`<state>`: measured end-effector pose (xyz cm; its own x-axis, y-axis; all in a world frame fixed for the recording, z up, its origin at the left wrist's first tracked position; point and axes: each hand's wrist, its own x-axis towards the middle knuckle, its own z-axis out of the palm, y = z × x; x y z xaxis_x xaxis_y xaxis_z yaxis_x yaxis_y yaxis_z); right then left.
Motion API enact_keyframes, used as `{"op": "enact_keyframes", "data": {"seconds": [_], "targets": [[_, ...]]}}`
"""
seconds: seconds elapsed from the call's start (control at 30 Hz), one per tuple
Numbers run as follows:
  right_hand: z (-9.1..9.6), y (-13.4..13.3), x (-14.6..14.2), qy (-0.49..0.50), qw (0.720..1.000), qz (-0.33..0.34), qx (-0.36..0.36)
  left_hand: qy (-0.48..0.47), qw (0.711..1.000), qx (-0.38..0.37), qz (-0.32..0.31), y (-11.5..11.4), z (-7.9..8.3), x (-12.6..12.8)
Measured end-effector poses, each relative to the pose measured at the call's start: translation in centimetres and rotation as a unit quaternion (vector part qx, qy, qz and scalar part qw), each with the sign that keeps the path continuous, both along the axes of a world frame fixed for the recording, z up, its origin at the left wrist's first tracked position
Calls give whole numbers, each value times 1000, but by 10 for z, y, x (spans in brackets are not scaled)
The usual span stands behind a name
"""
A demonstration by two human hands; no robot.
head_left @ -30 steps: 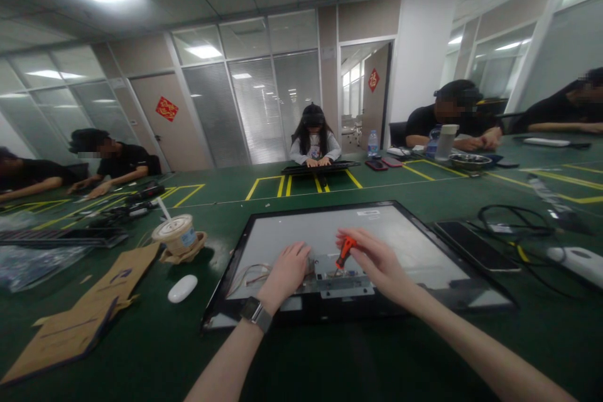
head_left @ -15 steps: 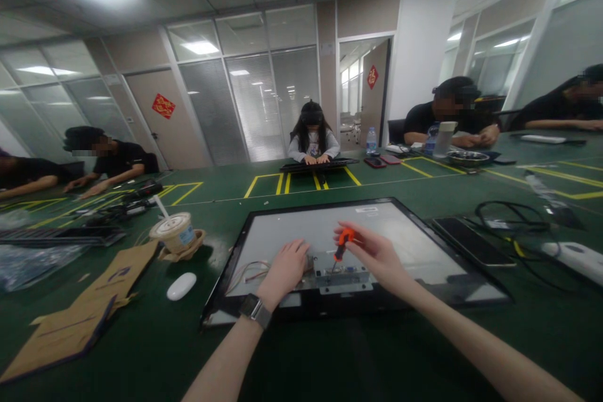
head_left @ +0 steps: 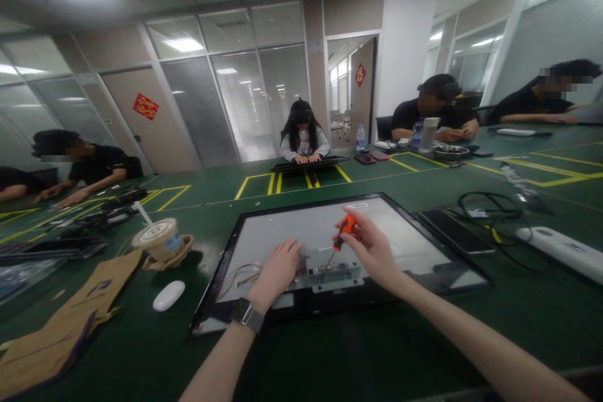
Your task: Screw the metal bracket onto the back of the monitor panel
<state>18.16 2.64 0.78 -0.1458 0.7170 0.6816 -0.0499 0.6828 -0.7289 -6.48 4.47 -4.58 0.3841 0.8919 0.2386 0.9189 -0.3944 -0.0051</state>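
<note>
A display panel [head_left: 264, 223] with a black frame lies on the green table, its pale grey back facing up. Near its front edge sits a metal bracket [head_left: 336, 275] with a circuit board and connectors. My right hand [head_left: 374, 251] grips a small screwdriver [head_left: 346, 229] by its orange-and-black handle, the shaft slanting down to the board. Whether the tip sits on a screw is too small to tell. My left hand [head_left: 277, 269] rests flat with fingers stretched out at the bracket's left end, beside thin cables [head_left: 235, 279]; its fingertips are partly hidden.
At left are a lidded drink cup [head_left: 162, 242], a white oval case [head_left: 168, 296] and a brown paper bag [head_left: 70, 314]. A phone [head_left: 455, 230], black cable [head_left: 490, 204] and white power strip [head_left: 565, 251] lie at right. Several people sit around the table.
The camera view has turned slightly right, so everything sits further left. My right hand has tilted the screwdriver more, its handle leaning right. My left hand stays at the bracket.
</note>
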Motion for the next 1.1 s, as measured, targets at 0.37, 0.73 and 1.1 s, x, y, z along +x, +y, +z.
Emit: {"op": "enact_keyframes", "data": {"seconds": [0.37, 0.73, 1.1], "targets": [[19, 33, 29, 222, 954, -181, -88, -172, 969, 79, -160, -28, 30, 50], [11, 59, 41, 353, 904, -160, -182, 4, 954, 103, -282, -26, 24, 72], [8, 57, 35, 348, 904, -144, -201, 36, 955, 69, -287, -18, 21, 78]]}}
